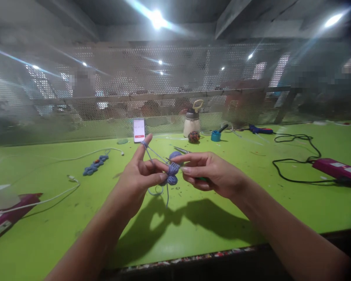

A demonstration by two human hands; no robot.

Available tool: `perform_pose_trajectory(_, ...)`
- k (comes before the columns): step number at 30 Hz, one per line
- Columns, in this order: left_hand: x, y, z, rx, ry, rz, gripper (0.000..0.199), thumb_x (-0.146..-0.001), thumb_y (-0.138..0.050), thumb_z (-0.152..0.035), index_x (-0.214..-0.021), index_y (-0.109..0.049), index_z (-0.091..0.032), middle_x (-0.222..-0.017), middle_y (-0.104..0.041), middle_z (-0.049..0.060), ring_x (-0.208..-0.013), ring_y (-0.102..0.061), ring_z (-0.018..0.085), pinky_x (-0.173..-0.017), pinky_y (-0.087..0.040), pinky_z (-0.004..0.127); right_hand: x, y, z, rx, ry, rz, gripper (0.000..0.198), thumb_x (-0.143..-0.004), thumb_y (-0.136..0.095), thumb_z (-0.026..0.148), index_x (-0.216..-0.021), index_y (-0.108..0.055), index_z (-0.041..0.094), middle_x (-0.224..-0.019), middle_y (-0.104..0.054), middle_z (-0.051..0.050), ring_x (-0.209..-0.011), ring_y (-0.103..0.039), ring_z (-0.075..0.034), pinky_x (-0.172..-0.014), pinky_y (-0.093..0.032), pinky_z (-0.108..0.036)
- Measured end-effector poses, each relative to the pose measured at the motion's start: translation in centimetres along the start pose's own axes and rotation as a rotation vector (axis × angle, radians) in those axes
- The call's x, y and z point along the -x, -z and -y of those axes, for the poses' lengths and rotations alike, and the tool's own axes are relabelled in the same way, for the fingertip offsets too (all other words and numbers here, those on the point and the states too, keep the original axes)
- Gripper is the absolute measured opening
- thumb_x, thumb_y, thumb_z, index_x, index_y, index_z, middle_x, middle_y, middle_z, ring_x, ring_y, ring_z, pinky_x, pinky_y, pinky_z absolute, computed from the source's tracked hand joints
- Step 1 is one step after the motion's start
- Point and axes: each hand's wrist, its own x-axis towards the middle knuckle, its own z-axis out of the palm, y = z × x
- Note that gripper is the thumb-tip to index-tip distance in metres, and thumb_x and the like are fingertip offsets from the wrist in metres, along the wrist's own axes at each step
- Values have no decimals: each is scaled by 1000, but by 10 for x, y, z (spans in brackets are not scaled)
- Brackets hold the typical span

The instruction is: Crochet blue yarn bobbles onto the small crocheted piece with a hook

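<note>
Counting left to right on your green desk (251, 156), you have 1 maroon power strip (16, 214), 2 white cable ends (73, 178), 1 knotted blue strip (96, 165), 1 upright phone (139, 131), 1 blue-violet yarn piece (173, 169) between your hands, 1 pointed metal tool (181, 150) lying behind it, 1 bottle (191, 127) with a loop on its lid, 1 dark multicoloured ball (194, 136) in front of that, 1 blue tub (215, 136) with a black stick leaning out, 1 dark blue tool (260, 130), 1 looping black cord (304, 182) and a 2nd maroon power strip (333, 168). Your left hand (136, 173) pinches the yarn piece above the desk, index finger raised with yarn wrapped round it and strands running taut down to the work. Your right hand (215, 171), palm turned inward, has its fingers closed round a thin hook, which meets the piece; a little green shows below those fingers.
</note>
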Motion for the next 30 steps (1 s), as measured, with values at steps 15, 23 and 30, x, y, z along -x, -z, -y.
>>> perform_pose_trajectory(15,-4,4,0,17,72,48,113,-63,-78,-1,-154,-13,-20,-72,-72,2,-65,-63,15,-67,-47,27,-2,4,-3,74,2,12,34,-78,-70,18,-112,-70,14,-54,-58,4,-37,-40,-3,-35,-17,-18)
perform_pose_trajectory(23,-6,7,2,39,85,53,111,-64,-77,0,-153,-13,-19,-72,-71,1,-67,-63,14,-71,-47,28,0,1,1,59,8,14,36,-76,-69,15,-112,-70,13,-56,-58,3,-40,-41,-4,-37,-20,-18)
perform_pose_trajectory(30,-7,6,3,10,70,19,116,-60,-80,-2,-153,-14,-18,-70,-71,2,-65,-62,14,-67,-47,26,0,1,1,84,-1,-24,33,-74,-71,16,-107,-72,14,-54,-58,3,-39,-42,-4,-36,-20,-18)
